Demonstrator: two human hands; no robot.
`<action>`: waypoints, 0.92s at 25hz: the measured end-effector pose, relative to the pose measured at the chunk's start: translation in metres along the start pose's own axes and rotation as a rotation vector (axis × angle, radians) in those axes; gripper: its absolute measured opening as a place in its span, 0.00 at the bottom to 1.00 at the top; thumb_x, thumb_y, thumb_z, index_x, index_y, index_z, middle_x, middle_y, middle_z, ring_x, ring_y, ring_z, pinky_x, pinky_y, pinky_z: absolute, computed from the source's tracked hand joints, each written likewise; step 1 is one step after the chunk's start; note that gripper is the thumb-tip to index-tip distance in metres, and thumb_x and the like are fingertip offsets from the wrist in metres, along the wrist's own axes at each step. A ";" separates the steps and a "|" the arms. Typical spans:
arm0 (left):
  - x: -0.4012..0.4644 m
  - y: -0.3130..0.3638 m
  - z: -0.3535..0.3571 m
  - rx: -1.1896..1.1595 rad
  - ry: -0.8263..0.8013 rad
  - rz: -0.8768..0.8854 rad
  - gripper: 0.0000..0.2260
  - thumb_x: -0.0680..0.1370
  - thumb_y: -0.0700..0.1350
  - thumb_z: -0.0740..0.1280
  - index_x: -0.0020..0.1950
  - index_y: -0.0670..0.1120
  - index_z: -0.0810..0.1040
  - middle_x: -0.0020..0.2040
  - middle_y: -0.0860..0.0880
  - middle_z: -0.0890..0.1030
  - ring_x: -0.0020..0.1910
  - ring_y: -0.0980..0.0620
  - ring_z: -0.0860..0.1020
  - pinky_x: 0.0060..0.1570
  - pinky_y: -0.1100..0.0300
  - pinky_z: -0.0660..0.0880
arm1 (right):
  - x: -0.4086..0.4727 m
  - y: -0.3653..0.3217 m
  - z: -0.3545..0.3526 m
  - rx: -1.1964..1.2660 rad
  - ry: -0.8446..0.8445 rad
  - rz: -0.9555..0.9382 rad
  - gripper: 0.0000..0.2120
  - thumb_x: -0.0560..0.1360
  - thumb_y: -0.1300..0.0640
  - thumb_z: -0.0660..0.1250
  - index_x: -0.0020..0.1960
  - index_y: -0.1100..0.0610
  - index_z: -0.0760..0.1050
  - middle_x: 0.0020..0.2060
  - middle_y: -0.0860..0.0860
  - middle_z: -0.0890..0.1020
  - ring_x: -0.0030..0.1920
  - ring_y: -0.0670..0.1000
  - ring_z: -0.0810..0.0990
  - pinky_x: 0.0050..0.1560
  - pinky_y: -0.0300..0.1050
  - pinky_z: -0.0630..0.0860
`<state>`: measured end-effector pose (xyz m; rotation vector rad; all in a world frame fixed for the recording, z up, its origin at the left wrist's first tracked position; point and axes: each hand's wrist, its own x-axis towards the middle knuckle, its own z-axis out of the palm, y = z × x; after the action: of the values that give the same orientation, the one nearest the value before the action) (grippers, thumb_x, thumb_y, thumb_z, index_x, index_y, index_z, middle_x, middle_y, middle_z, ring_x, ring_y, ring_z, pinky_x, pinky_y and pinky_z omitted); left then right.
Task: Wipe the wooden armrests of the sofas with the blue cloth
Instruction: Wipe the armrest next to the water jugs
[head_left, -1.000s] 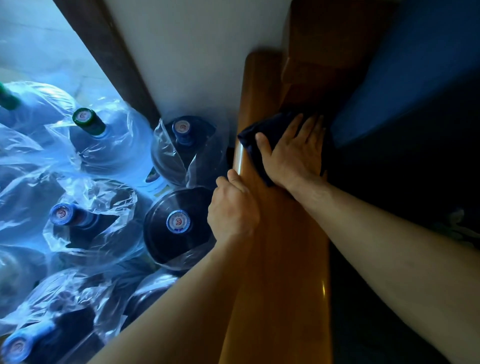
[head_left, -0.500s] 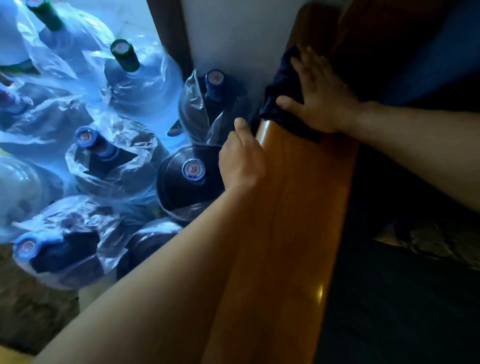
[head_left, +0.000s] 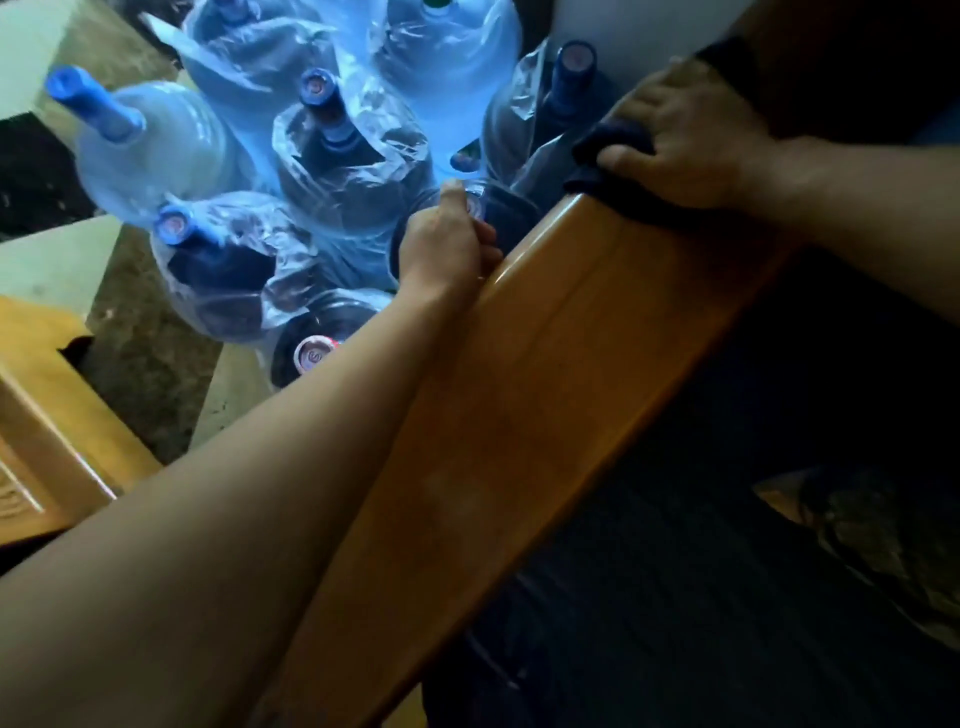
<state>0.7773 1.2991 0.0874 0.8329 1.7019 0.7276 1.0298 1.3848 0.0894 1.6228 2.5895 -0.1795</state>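
A long wooden armrest (head_left: 519, 415) runs diagonally from bottom centre to upper right. At its far end my right hand (head_left: 685, 140) presses the dark blue cloth (head_left: 608, 150) flat on the wood, fingers spread over it and the cloth hanging over the left edge. My left hand (head_left: 447, 244) is curled around the armrest's left edge, lower down, apart from the cloth. The sofa's dark seat (head_left: 727, 519) lies to the right of the armrest.
Several large water jugs (head_left: 343, 156) wrapped in clear plastic crowd the floor left of the armrest, right against it. A wooden furniture piece (head_left: 41, 415) stands at the lower left. A patterned cushion (head_left: 893, 545) lies on the seat at right.
The view has swung left and down, showing more floor and jugs. My right hand with the cloth has stayed at the armrest's far end; my left hand has slipped further over the left edge.
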 end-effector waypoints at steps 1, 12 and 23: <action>-0.011 -0.010 -0.018 0.015 0.018 0.019 0.30 0.85 0.58 0.51 0.36 0.42 0.81 0.32 0.42 0.85 0.31 0.46 0.81 0.37 0.55 0.78 | -0.003 -0.013 0.001 -0.003 -0.005 -0.041 0.36 0.78 0.31 0.47 0.70 0.55 0.73 0.67 0.58 0.77 0.70 0.59 0.70 0.76 0.57 0.56; -0.095 -0.101 -0.151 0.373 -0.014 0.028 0.23 0.83 0.57 0.55 0.39 0.49 0.83 0.39 0.50 0.86 0.41 0.50 0.83 0.56 0.50 0.78 | -0.057 -0.160 0.023 0.004 0.001 -0.129 0.36 0.76 0.25 0.47 0.71 0.47 0.70 0.69 0.51 0.74 0.74 0.57 0.65 0.80 0.58 0.50; -0.145 -0.175 -0.247 0.272 0.017 -0.081 0.17 0.82 0.47 0.62 0.42 0.40 0.86 0.41 0.44 0.86 0.36 0.51 0.80 0.43 0.60 0.77 | -0.124 -0.340 0.043 0.026 -0.002 0.011 0.34 0.77 0.30 0.52 0.75 0.49 0.66 0.76 0.51 0.67 0.79 0.59 0.58 0.80 0.62 0.49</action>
<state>0.5372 1.0638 0.0892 0.9391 1.8650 0.4545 0.7774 1.1214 0.0818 1.6449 2.5870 -0.2152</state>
